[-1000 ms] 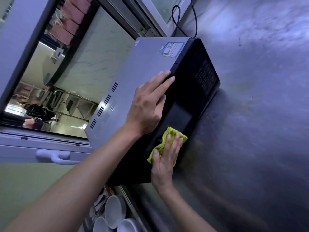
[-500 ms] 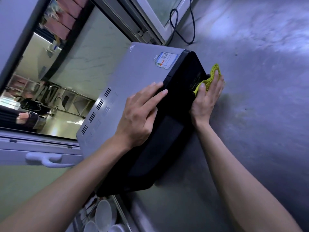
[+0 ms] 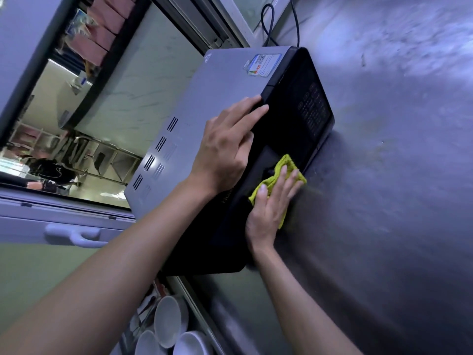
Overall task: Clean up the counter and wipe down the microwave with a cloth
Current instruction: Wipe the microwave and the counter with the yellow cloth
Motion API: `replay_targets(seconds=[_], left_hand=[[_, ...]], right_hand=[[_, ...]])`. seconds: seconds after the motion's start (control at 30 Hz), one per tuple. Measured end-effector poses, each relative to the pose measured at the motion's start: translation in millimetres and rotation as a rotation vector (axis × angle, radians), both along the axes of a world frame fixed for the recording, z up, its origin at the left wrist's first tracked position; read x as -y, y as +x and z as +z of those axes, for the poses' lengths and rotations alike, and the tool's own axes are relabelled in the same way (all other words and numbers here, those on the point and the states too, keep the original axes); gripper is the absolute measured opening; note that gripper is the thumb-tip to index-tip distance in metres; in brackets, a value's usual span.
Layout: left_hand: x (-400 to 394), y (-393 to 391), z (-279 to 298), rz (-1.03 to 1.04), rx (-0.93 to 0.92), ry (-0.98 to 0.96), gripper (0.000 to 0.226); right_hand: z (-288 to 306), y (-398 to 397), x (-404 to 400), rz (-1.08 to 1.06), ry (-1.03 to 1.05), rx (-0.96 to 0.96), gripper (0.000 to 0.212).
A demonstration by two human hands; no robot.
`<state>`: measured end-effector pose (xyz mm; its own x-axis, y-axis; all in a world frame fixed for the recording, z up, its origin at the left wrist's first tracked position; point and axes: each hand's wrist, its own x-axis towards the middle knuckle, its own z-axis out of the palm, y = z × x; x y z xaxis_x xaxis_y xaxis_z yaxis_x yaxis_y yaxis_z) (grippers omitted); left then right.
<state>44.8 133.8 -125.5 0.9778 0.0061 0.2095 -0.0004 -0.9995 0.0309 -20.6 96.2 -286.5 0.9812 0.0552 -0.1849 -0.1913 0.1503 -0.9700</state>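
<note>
microwave (image 3: 204,119) sits on the steel counter (image 3: 384,175) against the window frame, its grey top toward us and its black door and keypad face turned to the counter side of this tilted view. our left hand (image 3: 225,152) lies flat across the front edge of the top, fingers straight, its grip released and only pressing down to steady the box. our right hand (image 3: 271,208) presses the yellow-green cloth (image 3: 284,166) against the lower part of the black door, near the seam where the door meets the counter; the fingers are spread and nearly straight over the cloth, so that grip is also released, pushing rather than grasping.

to do this wipe well, we judge that we should keep the palm flat so the cloth stays wadded under the fingers and does not slide out. we should run strokes along the length of the door, overlapping each pass, and work down into the bottom edge where grime likely collects. the keypad (image 3: 313,108) wants a lighter touch, so that no button is set off. the left hand should bear down firmly, since a sideways push could skid the microwave on smooth steel and tug the black cable (image 3: 266,21) behind it. white bowls (image 3: 167,321) stand below the counter edge, well apart from the work.
</note>
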Motion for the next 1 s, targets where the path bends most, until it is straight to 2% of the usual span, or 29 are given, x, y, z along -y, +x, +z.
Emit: replay_targets(seconds=[0.27, 0.43, 0.6, 1.0], left_hand=[[0, -2, -1, 0.011, -0.002, 0.005, 0.051], [2, -3, 0, 0.012, -0.007, 0.015, 0.05], [3, -4, 1, -0.002, -0.018, 0.019, 0.05], [9, 1, 10, -0.036, -0.061, 0.09, 0.047]], right_hand=[[9, -148, -7, 0.167, 0.034, -0.031, 0.063], [6, -165, 1, 0.266, 0.0, -0.046, 0.064], [-5, -107, 4, 0.234, -0.015, -0.039, 0.064], [-15, 160, 39, 0.062, -0.061, -0.004, 0.062]])
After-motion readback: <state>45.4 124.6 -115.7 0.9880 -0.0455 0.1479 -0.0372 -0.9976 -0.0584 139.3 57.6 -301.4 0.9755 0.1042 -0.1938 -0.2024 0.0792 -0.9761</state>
